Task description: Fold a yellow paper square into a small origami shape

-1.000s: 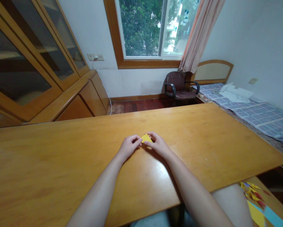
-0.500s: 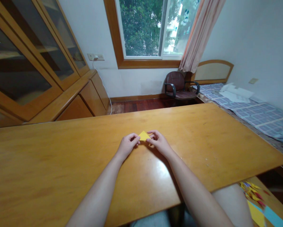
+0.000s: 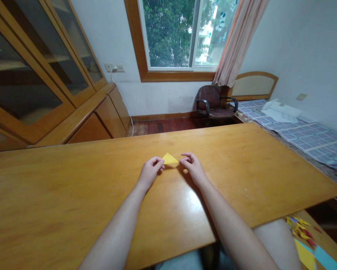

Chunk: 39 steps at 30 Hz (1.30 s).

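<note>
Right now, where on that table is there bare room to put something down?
The wooden table is bare left of the left hand and right of the right hand, and beyond the yellow paper triangle to the far edge. Only the spot between the hands is crowded.

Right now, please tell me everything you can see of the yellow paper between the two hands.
The yellow paper is a small flat triangle, plain and matte, its tip pointing away from the person. The left hand pinches its left corner, the right hand its right corner. It is low over the middle of the wooden table; whether it rests on the wood cannot be told.
</note>
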Motion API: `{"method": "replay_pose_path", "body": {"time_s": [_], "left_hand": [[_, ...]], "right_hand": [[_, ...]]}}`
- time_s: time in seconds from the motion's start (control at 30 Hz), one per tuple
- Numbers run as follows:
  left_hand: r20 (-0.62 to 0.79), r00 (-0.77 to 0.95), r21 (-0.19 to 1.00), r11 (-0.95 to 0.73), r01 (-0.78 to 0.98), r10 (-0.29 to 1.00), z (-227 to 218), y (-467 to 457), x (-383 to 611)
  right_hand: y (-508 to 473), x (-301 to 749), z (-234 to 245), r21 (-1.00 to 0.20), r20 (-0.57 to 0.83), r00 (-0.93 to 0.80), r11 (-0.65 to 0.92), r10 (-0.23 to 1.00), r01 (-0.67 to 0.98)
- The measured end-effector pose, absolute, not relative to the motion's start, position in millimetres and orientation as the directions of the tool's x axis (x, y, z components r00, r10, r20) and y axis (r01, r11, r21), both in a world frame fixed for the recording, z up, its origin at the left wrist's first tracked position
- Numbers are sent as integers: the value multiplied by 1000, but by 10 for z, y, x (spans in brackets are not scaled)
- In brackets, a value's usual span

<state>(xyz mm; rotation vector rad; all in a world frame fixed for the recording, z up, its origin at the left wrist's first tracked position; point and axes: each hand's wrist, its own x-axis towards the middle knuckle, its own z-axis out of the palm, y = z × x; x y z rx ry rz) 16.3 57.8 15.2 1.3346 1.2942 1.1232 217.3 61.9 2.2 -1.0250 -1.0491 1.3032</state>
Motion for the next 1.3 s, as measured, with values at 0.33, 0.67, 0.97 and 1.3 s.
{"method": "replay_pose_path", "body": {"time_s": [0.33,0.67,0.97,1.3], "left_hand": [[58,230,930,-136,341,972,204,506,226],[83,284,885,-202,420,955,248,487,226],[161,245,870,-255,422,956,185,523,228],[179,231,889,-257,379,956,169,512,230]], "right_hand": [[580,2133,47,-997,67,-156,70,985,15],[572,2136,70,-997,71,-145,76,987,29],[553,2130,38,-995,57,-212,73,976,65],[539,2125,51,-981,92,-263,132,960,142]]}}
